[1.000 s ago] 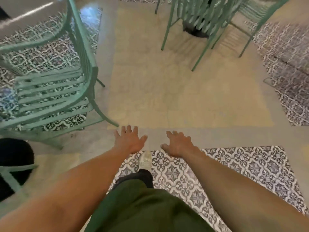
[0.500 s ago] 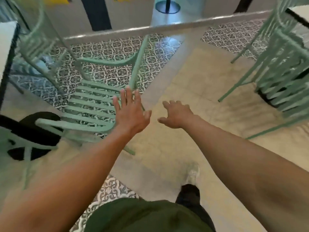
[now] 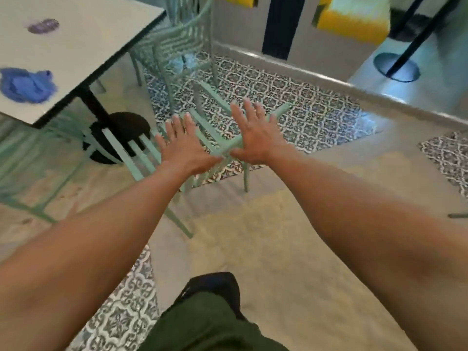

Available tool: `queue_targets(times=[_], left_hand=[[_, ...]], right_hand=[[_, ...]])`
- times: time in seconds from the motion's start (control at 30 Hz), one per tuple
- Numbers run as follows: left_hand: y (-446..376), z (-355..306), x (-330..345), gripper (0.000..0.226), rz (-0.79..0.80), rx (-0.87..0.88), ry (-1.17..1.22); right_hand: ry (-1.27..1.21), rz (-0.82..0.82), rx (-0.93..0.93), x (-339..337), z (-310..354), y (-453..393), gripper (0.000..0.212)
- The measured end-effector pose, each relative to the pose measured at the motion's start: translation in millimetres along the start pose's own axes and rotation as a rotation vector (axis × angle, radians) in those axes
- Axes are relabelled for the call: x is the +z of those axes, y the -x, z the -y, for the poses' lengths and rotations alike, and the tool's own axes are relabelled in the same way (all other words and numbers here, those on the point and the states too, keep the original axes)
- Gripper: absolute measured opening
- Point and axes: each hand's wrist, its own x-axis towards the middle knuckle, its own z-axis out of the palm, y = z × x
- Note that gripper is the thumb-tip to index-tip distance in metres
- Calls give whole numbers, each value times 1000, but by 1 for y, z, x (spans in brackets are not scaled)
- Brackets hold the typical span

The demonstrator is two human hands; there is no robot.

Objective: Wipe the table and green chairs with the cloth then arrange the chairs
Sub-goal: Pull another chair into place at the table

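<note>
The blue cloth (image 3: 26, 86) lies on the white worktop (image 3: 83, 44), so this looks like chair arranging. Right of the worktop, left hand (image 3: 186, 150) and right hand (image 3: 255, 136) reach, fingers spread and holding nothing, over the nearest green chair (image 3: 222, 145). Next: grip its back rail.

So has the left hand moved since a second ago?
Yes. The left hand, then over bare floor short of the green chair, now reaches forward with straight fingers over its seat slats, nearer the table.
</note>
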Motion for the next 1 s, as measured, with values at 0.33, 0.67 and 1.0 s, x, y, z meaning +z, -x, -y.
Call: queue_targets(times=[0.33, 0.67, 1.0], left_hand=[[-49, -5, 71, 43, 276, -224, 41], [-70, -15, 72, 34, 246, -356, -20], [-66, -76, 74, 41, 292, -507, 58]], right_hand=[[235, 434, -209, 65, -42, -102, 63], [247, 622, -558, 57, -68, -164, 42], [266, 653, -794, 60, -116, -177, 50]])
